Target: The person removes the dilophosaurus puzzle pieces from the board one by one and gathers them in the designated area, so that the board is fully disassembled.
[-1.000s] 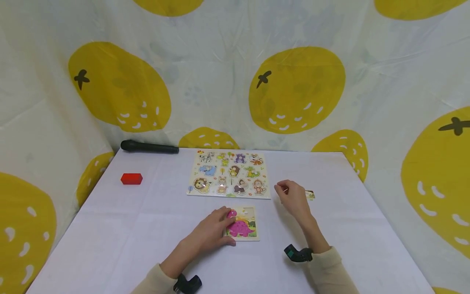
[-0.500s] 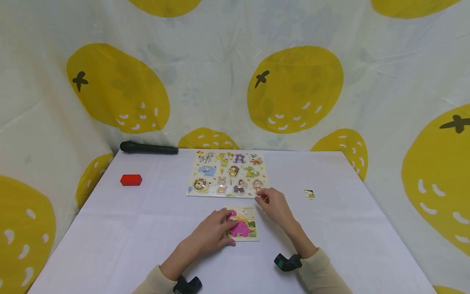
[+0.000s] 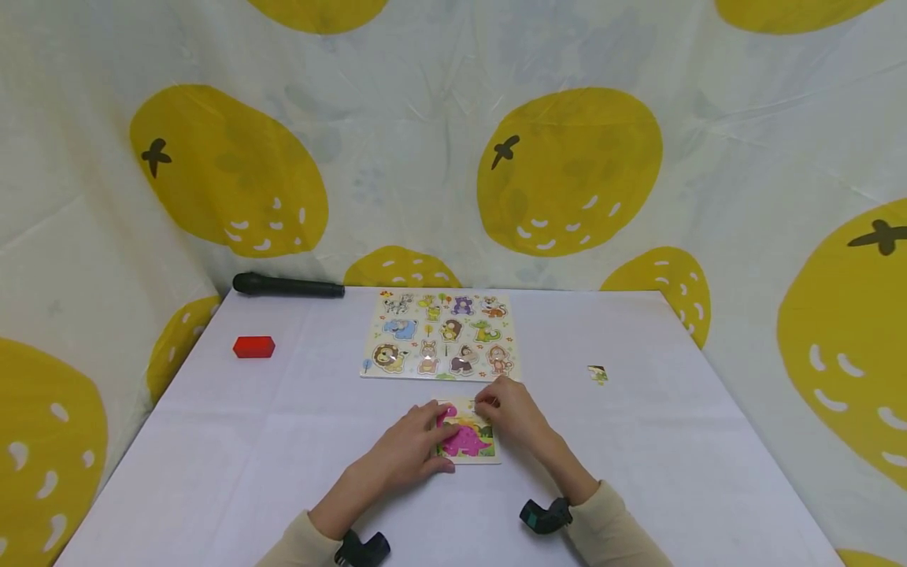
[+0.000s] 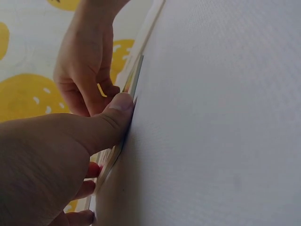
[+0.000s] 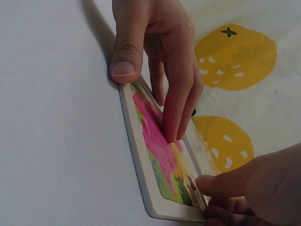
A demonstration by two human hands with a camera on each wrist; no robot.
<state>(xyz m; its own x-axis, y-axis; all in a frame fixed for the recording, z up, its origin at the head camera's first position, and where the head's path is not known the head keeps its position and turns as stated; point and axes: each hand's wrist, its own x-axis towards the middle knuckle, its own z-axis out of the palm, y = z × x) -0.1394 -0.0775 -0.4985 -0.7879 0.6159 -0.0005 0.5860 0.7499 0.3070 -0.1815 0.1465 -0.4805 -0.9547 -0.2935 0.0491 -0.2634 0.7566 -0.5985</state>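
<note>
A small square jigsaw puzzle (image 3: 464,442) with a pink dinosaur lies in a pale wooden frame near the table's middle. My left hand (image 3: 407,442) holds it from the left; in the right wrist view the thumb (image 5: 126,66) is at the frame's edge while a fingertip presses on the picture. At the upper right corner, my right hand (image 3: 519,411) pinches a small puzzle piece (image 5: 192,183), mostly hidden by thumb and fingers, right over the recess. Another loose puzzle piece (image 3: 598,375) lies on the table to the right.
Just behind the dinosaur puzzle is a larger animal puzzle board (image 3: 439,335). A red block (image 3: 253,347) and a black microphone (image 3: 289,285) lie toward the back left. A fruit-print curtain (image 3: 418,157) hangs behind the white table (image 3: 680,441).
My right hand has come left and nearer with the pinched puzzle piece, from beside the loose piece to the dinosaur puzzle's upper right corner. The left hand has stayed in place.
</note>
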